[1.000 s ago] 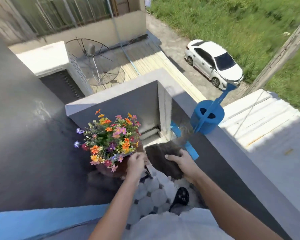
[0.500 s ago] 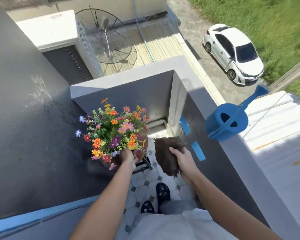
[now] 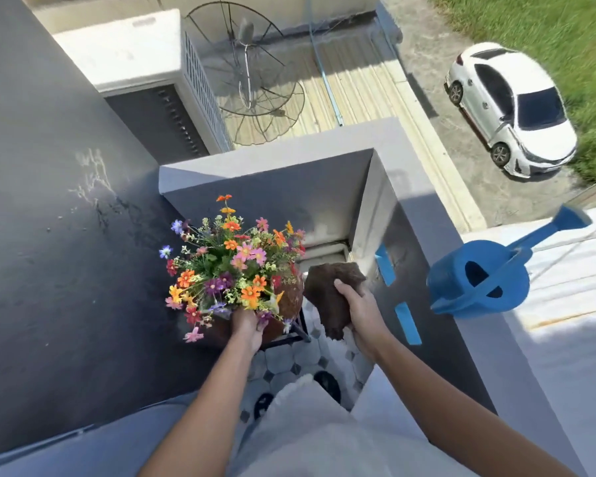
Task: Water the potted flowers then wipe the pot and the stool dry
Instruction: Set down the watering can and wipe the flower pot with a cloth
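A brown clay pot point(image 3: 289, 297) full of orange, pink and purple flowers point(image 3: 231, 266) stands on a black metal stool point(image 3: 298, 330) in the balcony corner. My left hand point(image 3: 246, 325) grips the pot's near rim, under the blooms. My right hand point(image 3: 358, 311) holds a crumpled brown cloth point(image 3: 329, 294) just right of the pot, apart from it. A blue watering can point(image 3: 479, 280) sits on top of the grey parapet wall point(image 3: 489, 373) to the right, spout pointing outward.
A dark grey wall point(image 3: 49, 270) closes the left side. The floor has white and grey tiles point(image 3: 286, 363), with my black slippers point(image 3: 327, 385) on them. Blue tape strips point(image 3: 406, 321) mark the parapet's inner face. Far below are a white car point(image 3: 510, 108) and a satellite dish point(image 3: 252, 74).
The view has tilted and shifted, so the pot sits lower and nearer. My right hand with the cloth has lifted slightly and stays beside the pot; my left hand keeps its grip on the rim.
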